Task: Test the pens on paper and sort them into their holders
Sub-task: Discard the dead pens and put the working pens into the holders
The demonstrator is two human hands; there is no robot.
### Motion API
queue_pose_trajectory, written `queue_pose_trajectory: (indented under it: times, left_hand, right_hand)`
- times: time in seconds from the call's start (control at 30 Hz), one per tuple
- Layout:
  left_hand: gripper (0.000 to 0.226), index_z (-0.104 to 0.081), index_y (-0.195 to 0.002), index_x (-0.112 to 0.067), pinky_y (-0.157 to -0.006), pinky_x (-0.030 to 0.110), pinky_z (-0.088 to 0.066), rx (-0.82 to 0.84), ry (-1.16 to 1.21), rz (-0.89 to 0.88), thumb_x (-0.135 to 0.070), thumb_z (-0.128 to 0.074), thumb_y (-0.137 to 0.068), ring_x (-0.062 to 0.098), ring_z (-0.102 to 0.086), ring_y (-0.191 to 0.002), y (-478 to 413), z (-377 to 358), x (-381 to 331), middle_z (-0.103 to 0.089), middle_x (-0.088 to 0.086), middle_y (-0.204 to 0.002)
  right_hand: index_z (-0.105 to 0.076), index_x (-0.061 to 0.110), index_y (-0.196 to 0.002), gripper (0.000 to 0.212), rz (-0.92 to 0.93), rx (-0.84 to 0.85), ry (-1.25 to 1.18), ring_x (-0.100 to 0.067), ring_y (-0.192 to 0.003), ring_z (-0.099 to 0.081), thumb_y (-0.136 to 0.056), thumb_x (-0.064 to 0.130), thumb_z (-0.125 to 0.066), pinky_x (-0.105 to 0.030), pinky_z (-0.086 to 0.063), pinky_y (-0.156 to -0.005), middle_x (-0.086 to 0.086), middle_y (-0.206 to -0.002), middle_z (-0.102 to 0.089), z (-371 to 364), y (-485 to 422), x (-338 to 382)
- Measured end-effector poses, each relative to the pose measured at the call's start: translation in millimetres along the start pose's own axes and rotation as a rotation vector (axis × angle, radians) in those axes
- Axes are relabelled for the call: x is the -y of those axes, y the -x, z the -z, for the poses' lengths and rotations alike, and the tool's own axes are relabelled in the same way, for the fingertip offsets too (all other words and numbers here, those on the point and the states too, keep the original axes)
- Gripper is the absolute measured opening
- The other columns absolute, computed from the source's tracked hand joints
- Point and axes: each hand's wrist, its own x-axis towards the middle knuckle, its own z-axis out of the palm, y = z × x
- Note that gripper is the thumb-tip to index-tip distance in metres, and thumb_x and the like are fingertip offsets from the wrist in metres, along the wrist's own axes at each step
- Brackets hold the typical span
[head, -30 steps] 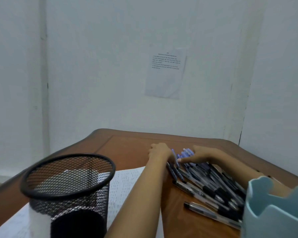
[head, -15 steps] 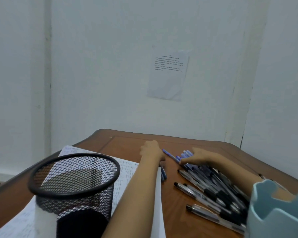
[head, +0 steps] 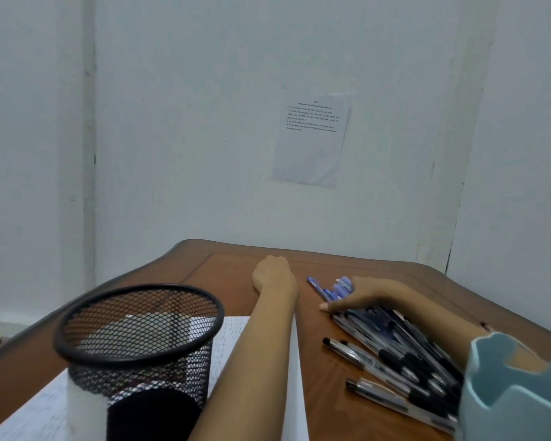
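A pile of black-capped pens (head: 395, 354) lies on the brown table (head: 223, 268) at the right, with a few blue pens (head: 337, 286) at its far end. My right hand (head: 353, 297) lies over the far end of the pile, fingers stretched out flat and touching the pens. Left of the blue pens, my left hand (head: 272, 275) rests on the bare table, back towards me and fingers hidden. A sheet of written-on paper (head: 233, 338) lies under my left forearm. The black mesh holder (head: 137, 329) stands near left, and the light blue holder (head: 516, 393) near right.
A printed sheet (head: 312, 141) hangs on the white wall behind the table. The table's far edge curves close to the wall. The mesh holder hides much of the paper on the left.
My left hand has drawn away from the pens, moving left and farther out on the table. My right hand stays on the pile. The view has shifted slightly.
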Motion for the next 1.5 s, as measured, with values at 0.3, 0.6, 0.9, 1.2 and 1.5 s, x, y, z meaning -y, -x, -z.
queue_pose_trajectory:
  times: [0.3,0.6,0.9,1.2,1.5]
  left_hand:
    - [0.033,-0.055,-0.118,-0.003,-0.086,0.028,-0.047,0.113,0.256,0.028,-0.019,-0.059,-0.090,0.025,-0.055,-0.114,-3,-3,-12,-0.053,0.012,-0.125]
    - [0.051,-0.050,-0.126,-0.004,-0.092,0.032,-0.050,0.260,0.300,0.028,-0.029,-0.067,-0.084,0.025,-0.056,-0.113,-5,-6,-22,-0.054,0.014,-0.127]
    - [0.040,-0.053,-0.120,0.003,-0.092,0.035,-0.052,0.445,0.440,0.086,-0.012,-0.066,-0.086,0.024,-0.063,-0.106,-1,-1,-28,-0.060,0.014,-0.118]
    - [0.019,-0.049,-0.080,0.001,-0.069,0.026,-0.058,0.527,0.547,0.071,-0.005,-0.043,-0.096,0.023,-0.057,-0.067,1,10,-31,-0.057,0.013,-0.082]
    - [0.032,-0.039,-0.120,0.012,-0.092,0.037,-0.051,0.473,0.746,0.119,-0.009,-0.023,-0.100,0.026,-0.058,-0.069,1,16,-18,-0.058,0.028,-0.115]
  right_hand:
    - [-0.022,-0.002,-0.144,0.070,-0.067,-0.170,-0.337,-0.032,-0.136,-0.033,-0.095,0.042,-0.047,-0.038,-0.034,-0.107,-0.019,-0.152,-0.023,14,1,-11]
    - [-0.054,-0.002,-0.121,0.035,-0.155,-0.177,-0.093,-0.021,-0.098,-0.056,-0.093,0.020,-0.055,-0.019,-0.047,-0.054,-0.017,-0.127,-0.055,26,-2,-23]
    - [-0.049,-0.001,-0.123,0.049,-0.244,-0.211,0.001,-0.023,-0.085,-0.058,-0.095,0.039,-0.050,-0.025,-0.048,-0.051,-0.018,-0.117,-0.058,31,3,-36]
    - [-0.031,0.002,-0.142,0.069,-0.191,-0.008,-0.102,-0.035,-0.117,-0.054,-0.096,0.052,-0.036,-0.043,-0.051,-0.090,-0.025,-0.140,-0.042,21,0,-8]
    - [-0.008,0.013,-0.151,0.114,-0.078,0.020,-0.152,-0.032,-0.142,-0.021,-0.067,0.079,-0.047,-0.048,-0.025,-0.112,-0.013,-0.157,-0.008,6,-7,6]
